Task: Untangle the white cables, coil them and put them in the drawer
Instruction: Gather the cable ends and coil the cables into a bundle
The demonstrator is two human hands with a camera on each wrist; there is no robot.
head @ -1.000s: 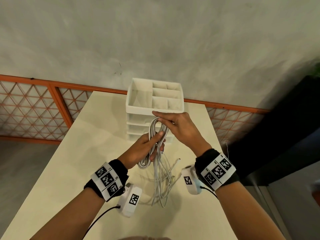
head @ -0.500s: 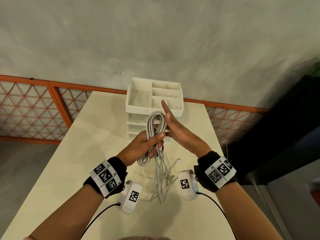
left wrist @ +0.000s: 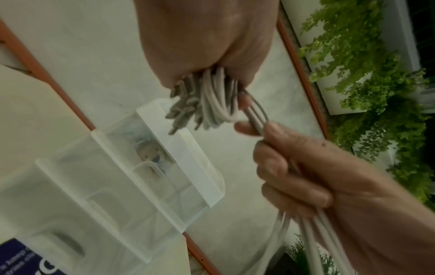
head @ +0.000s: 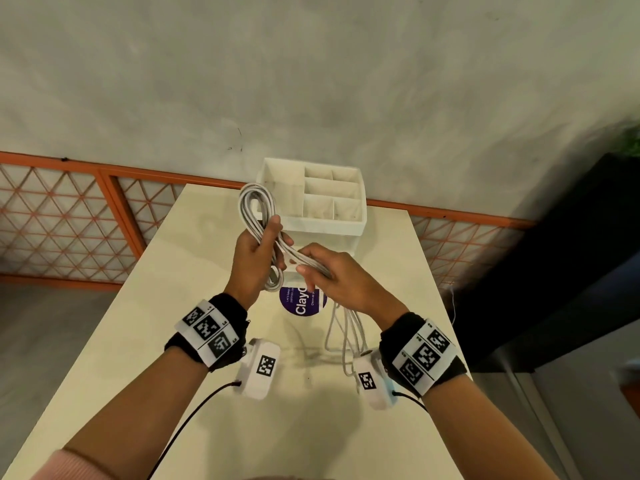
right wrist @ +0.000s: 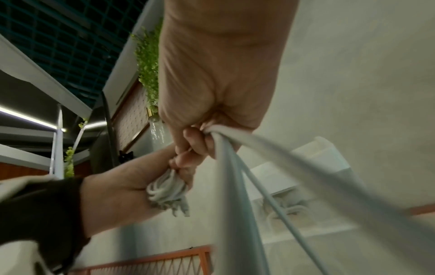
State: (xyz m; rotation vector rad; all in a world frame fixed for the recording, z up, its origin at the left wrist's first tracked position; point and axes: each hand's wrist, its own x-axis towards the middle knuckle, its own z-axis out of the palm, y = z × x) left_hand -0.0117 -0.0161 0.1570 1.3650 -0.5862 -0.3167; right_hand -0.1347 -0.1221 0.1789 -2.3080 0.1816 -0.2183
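Above the tabletop (head: 194,341), the left hand (head: 254,258) grips looped white cables (head: 254,206); the right hand (head: 341,282) clasps their trailing strands.

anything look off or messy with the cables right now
Only the loose tails: the left hand grips a neat coil of white cables, but uncoiled strands hang from the right hand down to the table. No visible damage.

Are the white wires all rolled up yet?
Only partly. The left hand grips a coiled bunch of white cables; loose strands hang below the right hand.
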